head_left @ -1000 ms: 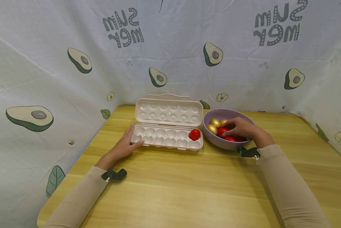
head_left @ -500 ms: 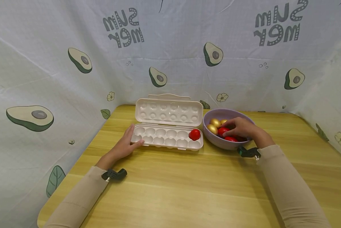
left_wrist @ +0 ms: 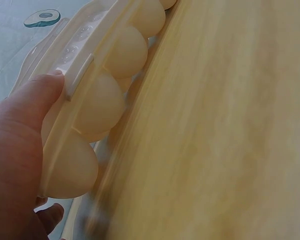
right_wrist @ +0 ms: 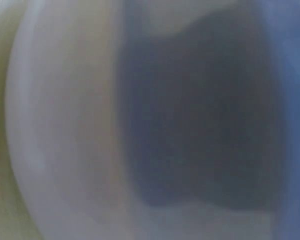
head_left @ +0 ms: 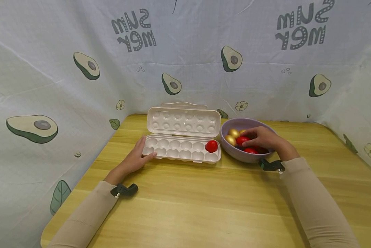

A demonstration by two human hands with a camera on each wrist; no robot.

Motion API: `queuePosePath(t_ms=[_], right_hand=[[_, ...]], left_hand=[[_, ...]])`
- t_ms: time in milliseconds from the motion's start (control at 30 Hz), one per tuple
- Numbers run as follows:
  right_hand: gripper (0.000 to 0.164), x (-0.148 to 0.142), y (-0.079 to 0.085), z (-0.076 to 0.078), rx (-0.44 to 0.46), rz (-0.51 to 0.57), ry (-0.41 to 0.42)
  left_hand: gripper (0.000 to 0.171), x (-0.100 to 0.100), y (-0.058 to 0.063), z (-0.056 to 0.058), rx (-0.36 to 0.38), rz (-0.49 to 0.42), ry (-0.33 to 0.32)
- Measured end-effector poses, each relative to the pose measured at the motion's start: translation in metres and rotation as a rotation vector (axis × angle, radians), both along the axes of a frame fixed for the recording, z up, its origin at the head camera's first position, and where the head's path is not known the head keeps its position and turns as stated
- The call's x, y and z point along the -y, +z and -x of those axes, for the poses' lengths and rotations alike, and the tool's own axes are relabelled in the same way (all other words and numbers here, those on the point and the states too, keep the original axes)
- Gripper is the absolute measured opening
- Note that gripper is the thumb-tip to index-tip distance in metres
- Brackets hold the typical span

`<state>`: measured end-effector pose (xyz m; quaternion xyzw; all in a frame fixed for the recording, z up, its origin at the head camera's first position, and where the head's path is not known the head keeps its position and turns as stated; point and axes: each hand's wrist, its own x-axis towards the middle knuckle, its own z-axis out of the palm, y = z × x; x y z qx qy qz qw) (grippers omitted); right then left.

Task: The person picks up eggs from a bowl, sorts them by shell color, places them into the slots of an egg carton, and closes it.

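An egg box [head_left: 182, 150] of cream plastic lies with its lid raised at the back. One red egg [head_left: 211, 146] sits in the back row of cups, at the right end. My left hand [head_left: 134, 158] grips the box's left end, its thumb over the front rim; the left wrist view shows the thumb [left_wrist: 40, 97] on the rim and fingertips below. Inside the purple bowl [head_left: 245, 158], my right hand [head_left: 263, 138] pinches a red egg [head_left: 242, 140] between thumb and fingers. Gold eggs [head_left: 231, 140] and more red eggs [head_left: 251, 151] lie around it. The right wrist view is blurred.
The bowl stands close to the right end of the egg box. Both rest toward the back of a wooden table [head_left: 185, 199], before a white avocado-print cloth [head_left: 198, 41]. A dark wrist mount [head_left: 270, 165] hangs beside the bowl's front rim.
My right hand has lifted very slightly, and more of the red egg at its fingertips shows. The left hand and the egg box have stayed still.
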<state>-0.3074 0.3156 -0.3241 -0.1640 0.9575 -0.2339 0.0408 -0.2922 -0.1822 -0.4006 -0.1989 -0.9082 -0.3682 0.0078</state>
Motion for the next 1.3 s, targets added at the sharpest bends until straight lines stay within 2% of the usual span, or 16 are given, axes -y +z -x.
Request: queuePosePath(t_ms=[667,867,1100,1300], right_hand=[[0.047,0.000,0.003,0.004,-0.018,0.129,0.001],[0.052,0.006,0.008,0.002,0.007,0.175,-0.034],[0.054,0.011,0.011,-0.002,0.008,0.193,0.006],[0.054,0.014,0.012,-0.001,0.019,0.245,-0.017]], left_hand=[[0.094,0.000,0.003,0.000,0.001,0.016,-0.003],[0.095,0.000,0.001,-0.001,0.010,0.013,0.000],[0.095,-0.002,0.000,-0.003,0.029,-0.006,0.001],[0.095,-0.001,0.001,-0.002,0.019,-0.012,0.008]])
